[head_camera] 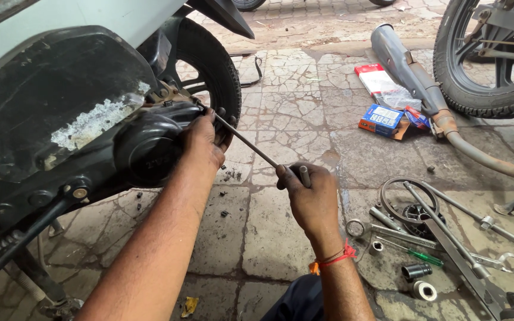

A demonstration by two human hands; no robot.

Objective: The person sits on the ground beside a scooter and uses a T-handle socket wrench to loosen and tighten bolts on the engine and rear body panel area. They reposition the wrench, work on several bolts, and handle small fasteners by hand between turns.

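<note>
My right hand (308, 194) grips the handle end of a long steel T-handle wrench (251, 147). Its shaft runs up and to the left to the scooter's black engine cover (150, 148), beside the rear wheel (212, 65). At that far end my left hand (202, 141) rests against the cover and steadies the wrench tip with its fingers. A red thread is tied round my right wrist.
Loose tools lie on the stone floor at the right: spanners (495, 261), sockets (416, 271), a green-handled screwdriver (420, 255), a drive belt (408, 199). A detached exhaust pipe (423, 89), small boxes (383, 119) and another wheel (483, 59) lie beyond. The scooter's stand (31, 267) is at lower left.
</note>
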